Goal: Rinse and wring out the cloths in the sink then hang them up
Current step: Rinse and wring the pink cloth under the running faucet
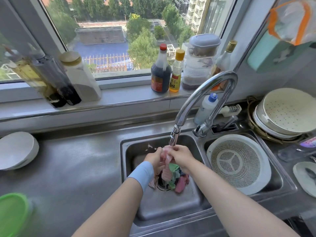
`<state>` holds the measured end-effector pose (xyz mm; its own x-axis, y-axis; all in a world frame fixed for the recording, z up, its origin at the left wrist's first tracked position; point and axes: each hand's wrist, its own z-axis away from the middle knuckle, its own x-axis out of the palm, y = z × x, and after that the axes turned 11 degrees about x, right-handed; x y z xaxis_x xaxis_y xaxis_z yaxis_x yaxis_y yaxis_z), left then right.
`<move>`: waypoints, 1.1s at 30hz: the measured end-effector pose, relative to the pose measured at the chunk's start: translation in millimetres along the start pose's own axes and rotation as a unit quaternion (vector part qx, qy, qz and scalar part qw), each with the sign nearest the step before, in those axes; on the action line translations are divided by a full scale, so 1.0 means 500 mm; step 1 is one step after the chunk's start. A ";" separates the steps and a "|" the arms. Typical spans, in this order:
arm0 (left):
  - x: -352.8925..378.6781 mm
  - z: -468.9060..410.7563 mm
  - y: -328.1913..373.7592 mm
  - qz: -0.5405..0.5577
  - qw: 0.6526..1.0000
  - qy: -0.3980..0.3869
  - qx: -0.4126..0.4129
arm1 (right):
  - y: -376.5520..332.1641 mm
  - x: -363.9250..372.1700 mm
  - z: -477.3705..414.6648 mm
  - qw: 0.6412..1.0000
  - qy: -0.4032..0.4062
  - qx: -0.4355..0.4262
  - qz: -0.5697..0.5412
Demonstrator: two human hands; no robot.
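Both hands hold a pale pink cloth (165, 170) under the spout of the chrome faucet (201, 93), over the steel sink (171, 206). My left hand (153, 159), with a light blue wristband, grips the cloth from the left. My right hand (182, 155) grips its top from the right. The cloth hangs down between them toward the drain. A heap of other cloths, green, blue and darker pink (177, 180), lies on the sink bottom by the drain.
A white colander (239, 164) fills the right basin. Stacked strainer bowls (283, 113) stand at the right. Sauce bottles (160, 71) and containers line the windowsill. A white bowl (17, 149) and a green lid (12, 212) lie on the left counter. A dish soap bottle (206, 106) stands behind the faucet.
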<state>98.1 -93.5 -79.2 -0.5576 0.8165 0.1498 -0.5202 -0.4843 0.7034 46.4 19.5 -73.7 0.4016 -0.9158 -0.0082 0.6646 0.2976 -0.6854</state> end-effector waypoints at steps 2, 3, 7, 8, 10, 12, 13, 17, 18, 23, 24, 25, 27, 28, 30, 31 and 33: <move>0.016 -0.010 0.004 0.114 0.993 -0.025 -0.014 | 0.005 0.007 0.006 1.000 -0.015 0.005 -0.022; 0.023 -0.015 0.007 0.143 0.989 -0.028 -0.019 | 0.008 0.007 0.010 0.999 -0.022 0.004 -0.028; 0.033 -0.029 0.014 0.168 0.984 -0.026 -0.046 | 0.020 -0.019 0.024 0.998 -0.056 -0.008 -0.023; 0.035 -0.031 0.012 0.200 0.978 -0.027 -0.059 | 0.022 -0.026 0.023 0.999 -0.038 -0.010 0.000; 0.040 -0.036 0.012 0.252 0.964 -0.029 -0.081 | 0.021 -0.032 0.022 0.998 0.029 -0.011 0.063; 0.042 -0.042 0.013 0.235 0.969 -0.027 -0.072 | 0.021 -0.028 0.021 0.993 0.096 -0.016 0.072; 0.043 -0.047 0.014 0.210 0.976 -0.024 -0.059 | 0.022 -0.026 0.018 0.992 0.113 -0.021 0.060; 0.042 -0.048 0.022 0.082 0.996 -0.019 0.003 | 0.033 -0.007 0.027 0.996 0.068 -0.018 0.048; 0.040 -0.047 0.021 0.058 0.998 -0.022 0.014 | 0.039 -0.005 0.031 0.997 0.058 -0.012 0.048; 0.046 -0.044 -0.003 0.112 0.993 -0.027 -0.005 | 0.037 -0.014 0.033 0.991 0.085 0.042 0.095; 0.048 -0.041 -0.004 0.119 0.993 -0.024 -0.008 | 0.035 -0.016 0.028 0.991 0.080 0.068 0.079; 0.048 -0.040 -0.007 0.102 0.994 -0.027 -0.002 | 0.030 -0.014 0.028 0.994 0.049 0.096 0.034; 0.042 -0.038 -0.011 -0.003 0.999 -0.024 0.035 | 0.018 -0.003 0.030 0.988 -0.006 0.129 -0.082; 0.036 -0.035 -0.014 -0.068 0.996 -0.004 0.055 | 0.009 0.000 0.022 0.989 0.000 0.110 -0.101; 0.028 -0.023 -0.012 -0.119 0.989 0.012 0.081 | -0.008 0.008 0.015 0.993 0.059 0.059 -0.089; 0.028 -0.012 -0.007 -0.091 0.993 -0.011 0.078 | -0.009 0.011 0.014 0.995 0.072 0.031 -0.064; 0.036 -0.004 0.005 -0.009 0.998 -0.041 0.048 | -0.010 0.023 0.020 0.998 0.066 -0.009 -0.007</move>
<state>85.4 -80.5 -75.9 -0.4909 0.8502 0.1902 -0.4639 -0.4399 0.7689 54.1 10.4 -63.0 0.3044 -0.9479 -0.0938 0.6579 0.2804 -0.6989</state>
